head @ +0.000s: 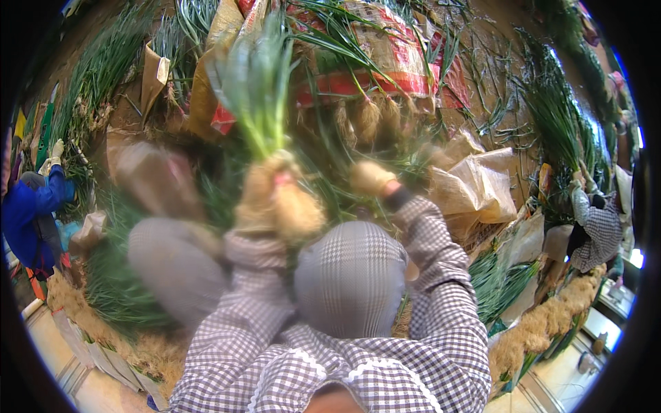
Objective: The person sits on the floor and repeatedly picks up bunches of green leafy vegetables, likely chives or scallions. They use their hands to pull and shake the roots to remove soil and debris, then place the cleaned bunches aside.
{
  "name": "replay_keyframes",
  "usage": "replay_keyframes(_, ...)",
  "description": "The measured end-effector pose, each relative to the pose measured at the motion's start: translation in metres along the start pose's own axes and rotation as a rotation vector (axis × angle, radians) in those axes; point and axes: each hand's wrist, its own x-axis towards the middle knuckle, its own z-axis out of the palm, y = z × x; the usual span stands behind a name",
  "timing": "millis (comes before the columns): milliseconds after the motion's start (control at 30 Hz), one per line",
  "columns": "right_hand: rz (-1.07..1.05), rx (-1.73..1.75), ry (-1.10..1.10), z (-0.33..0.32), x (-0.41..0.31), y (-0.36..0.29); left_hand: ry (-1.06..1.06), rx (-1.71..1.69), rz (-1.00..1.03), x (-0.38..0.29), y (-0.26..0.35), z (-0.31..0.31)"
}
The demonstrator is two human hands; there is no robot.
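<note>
My left hand (258, 193), in a tan work glove, grips a bunch of green onions (258, 98) near the base. The leaves point away from me and are blurred; the pale, shaggy roots (298, 209) hang over toward my knees. To the right, my gloved right hand (371, 176) hovers over loose green leaves. It looks curled, but blur hides whether anything is in its fingers. Ahead of it, several single onions with rooty ends (369, 118) lie against a red-and-white woven plastic sack (382, 51).
A crumpled tan woven sack (472, 180) lies to the right. Onion heaps (98, 77) stand at the left, with more onions (552, 103) at the right. Rows of bundled roots (547, 320) line both sides behind me. One person (36, 201) works at far left, another (599, 227) at far right.
</note>
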Motion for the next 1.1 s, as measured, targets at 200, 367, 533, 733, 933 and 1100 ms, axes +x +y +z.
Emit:
replay_keyframes(200, 0.276, 0.363, 0.905, -0.023, 0.029, 0.06, -0.415, -0.259, 0.248, -0.02, 0.084, 0.023)
replay_keyframes(367, 0.281, 0.085, 0.683, -0.048, 0.075, 0.075, -0.631, -0.391, 0.304, -0.043, 0.12, 0.039)
replay_keyframes(533, 0.109, 0.207, 0.485, -0.089, 0.029, 0.001, -0.564, -0.164, 0.375, -0.075, 0.158, 0.023)
replay_keyframes(733, -0.8, 0.872, -0.026, -0.181, -0.047, -0.149, -0.49, -0.075, 0.438, -0.099, 0.176, 0.003)
replay_keyframes(933, -1.013, 0.232, 0.132, -0.2, -0.049, -0.231, -0.19, -0.215, 0.766, -0.131, 0.181, -0.015)
replay_keyframes(1100, -0.657, 0.308, 0.334, -0.191, -0.013, -0.162, 0.127, -0.264, 0.878, -0.203, 0.222, -0.117)
